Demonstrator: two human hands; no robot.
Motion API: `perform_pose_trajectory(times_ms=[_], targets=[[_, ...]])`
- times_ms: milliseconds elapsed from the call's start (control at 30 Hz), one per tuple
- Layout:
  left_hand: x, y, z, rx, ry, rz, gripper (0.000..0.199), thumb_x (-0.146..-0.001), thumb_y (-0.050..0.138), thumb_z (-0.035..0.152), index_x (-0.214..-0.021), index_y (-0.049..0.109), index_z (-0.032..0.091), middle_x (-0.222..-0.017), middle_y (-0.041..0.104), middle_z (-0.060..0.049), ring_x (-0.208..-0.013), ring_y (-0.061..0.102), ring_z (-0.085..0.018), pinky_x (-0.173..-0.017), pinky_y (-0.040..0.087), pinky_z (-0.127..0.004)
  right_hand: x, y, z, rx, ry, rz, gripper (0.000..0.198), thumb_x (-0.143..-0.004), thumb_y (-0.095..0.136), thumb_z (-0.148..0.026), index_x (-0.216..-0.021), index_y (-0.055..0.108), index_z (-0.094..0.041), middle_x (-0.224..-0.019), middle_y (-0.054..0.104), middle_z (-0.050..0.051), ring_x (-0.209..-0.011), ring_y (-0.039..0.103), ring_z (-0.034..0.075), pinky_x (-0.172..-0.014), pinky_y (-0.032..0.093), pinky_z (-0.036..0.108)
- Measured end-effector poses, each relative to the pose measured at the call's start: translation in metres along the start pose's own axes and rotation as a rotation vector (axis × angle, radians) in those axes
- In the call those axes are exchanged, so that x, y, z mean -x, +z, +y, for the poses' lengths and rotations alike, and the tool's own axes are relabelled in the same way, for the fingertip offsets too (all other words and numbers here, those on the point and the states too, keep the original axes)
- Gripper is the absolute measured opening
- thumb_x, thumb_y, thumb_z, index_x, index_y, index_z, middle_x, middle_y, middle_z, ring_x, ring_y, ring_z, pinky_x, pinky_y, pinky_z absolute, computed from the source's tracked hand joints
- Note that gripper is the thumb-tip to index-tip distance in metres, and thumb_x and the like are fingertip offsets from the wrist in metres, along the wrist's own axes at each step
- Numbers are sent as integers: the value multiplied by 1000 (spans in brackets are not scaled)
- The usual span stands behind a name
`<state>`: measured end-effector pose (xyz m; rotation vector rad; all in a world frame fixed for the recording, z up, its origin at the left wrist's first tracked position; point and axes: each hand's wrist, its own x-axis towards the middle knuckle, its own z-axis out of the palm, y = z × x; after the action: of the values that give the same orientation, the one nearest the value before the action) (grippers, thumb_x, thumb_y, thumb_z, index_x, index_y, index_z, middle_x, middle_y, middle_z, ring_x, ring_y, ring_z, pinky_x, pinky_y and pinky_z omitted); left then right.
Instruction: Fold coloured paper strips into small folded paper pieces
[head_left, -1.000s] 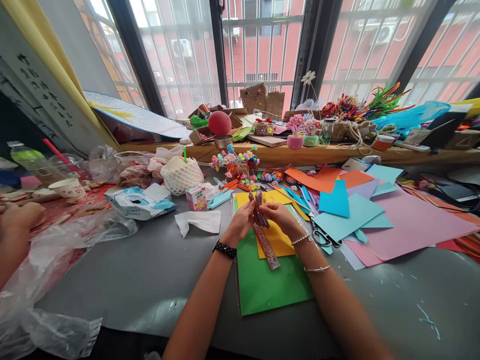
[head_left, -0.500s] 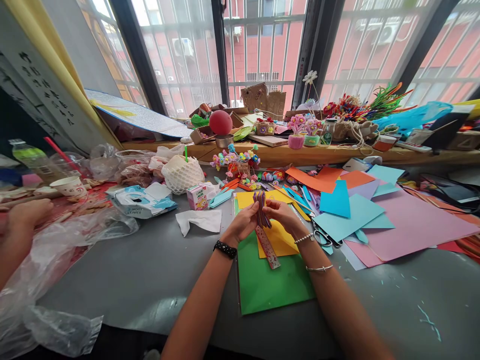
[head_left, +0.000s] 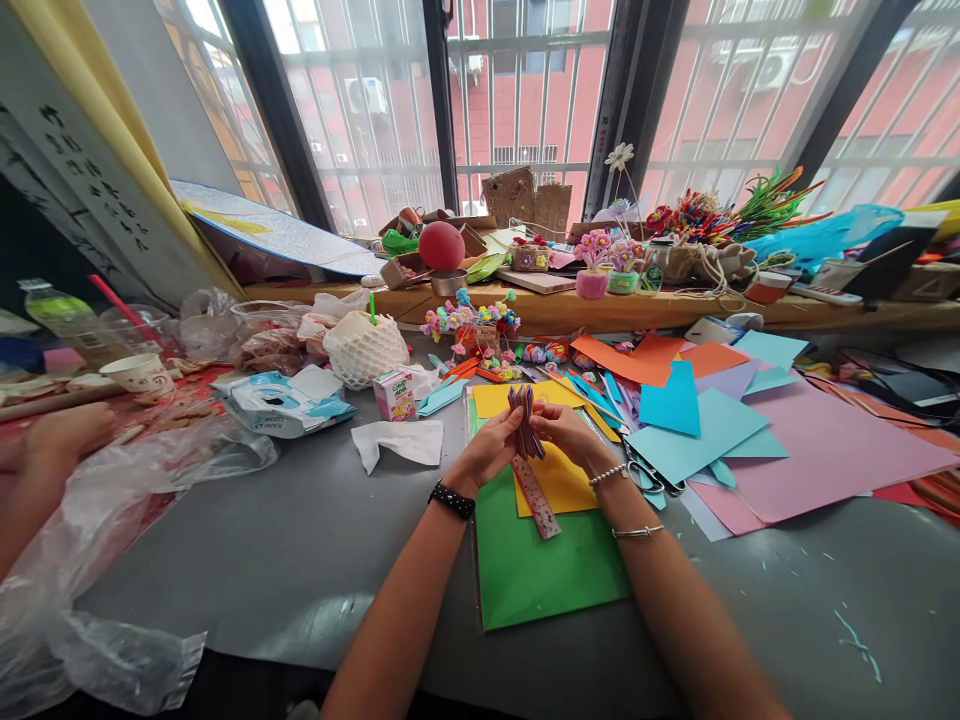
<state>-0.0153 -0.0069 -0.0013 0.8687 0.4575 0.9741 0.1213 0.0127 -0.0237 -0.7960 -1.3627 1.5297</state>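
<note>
Between my two hands is a small bundle of folded paper (head_left: pixel 527 425), striped in purple and dark tones with pleat-like edges. My left hand (head_left: pixel 493 445) pinches its left side, and my right hand (head_left: pixel 564 430) has its fingers closed on the right side. Just below the bundle, a pinkish patterned ruler-like strip (head_left: pixel 535 497) lies slanted across yellow paper (head_left: pixel 574 485). Under both is a large green sheet (head_left: pixel 551 575). Scissors (head_left: pixel 649 478) rest right of my right wrist, partly covered by light blue paper (head_left: pixel 697 437).
Pink paper (head_left: pixel 832 450) and orange paper (head_left: pixel 634 358) spread to the right. Left are a white tissue (head_left: pixel 397 443), a wet-wipe pack (head_left: pixel 281 402) and a small pink box (head_left: pixel 394 395). Another person's hand (head_left: pixel 67 430) is at far left, near a plastic bag (head_left: pixel 97 520).
My hands stay almost in place, with the pleated bundle shifted very slightly and spread a little differently. The other person's hand at far left has moved slightly.
</note>
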Motion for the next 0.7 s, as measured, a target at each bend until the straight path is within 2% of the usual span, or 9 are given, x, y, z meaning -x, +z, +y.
perform_pose_trajectory(times_ms=[200,333,433,500,700], targets=[[-1,0,-1,5,16,-14,22,-79,46,20,-92,60,10,-94,62,-9,-87,55,-15,-75,41,-24,0,0,2,-12,40,-13,32,-55,68,-41,-70,58,-14,-62,47,-2,-52,38,7,-51,28,21],[0,1,-1,15,12,-13,20,-77,49,19,-90,61,11,-88,63,-8,-80,55,-12,-72,40,-22,1,2,-1,68,23,0,35,-55,67,-44,-66,54,-14,-62,45,-3,-51,35,6,-47,25,20],[2,2,0,8,19,11,18,-75,52,19,-89,60,11,-81,63,-5,-71,55,-9,-67,41,-19,3,8,-9,153,-15,65,37,-52,68,-44,-58,47,-15,-60,41,-4,-51,35,6,-47,27,20],[2,3,0,-6,26,25,19,-74,53,21,-89,59,11,-78,62,-4,-67,54,-8,-63,41,-19,4,12,-13,197,-46,121,38,-50,69,-44,-59,45,-16,-60,40,-5,-53,37,7,-48,30,20],[-1,5,-4,-69,94,57,23,-73,55,27,-91,55,12,-89,62,-7,-80,56,-13,-70,42,-24,1,11,-10,330,-85,296,44,-48,69,-45,-67,40,-18,-65,46,-3,-55,46,10,-49,37,23]])
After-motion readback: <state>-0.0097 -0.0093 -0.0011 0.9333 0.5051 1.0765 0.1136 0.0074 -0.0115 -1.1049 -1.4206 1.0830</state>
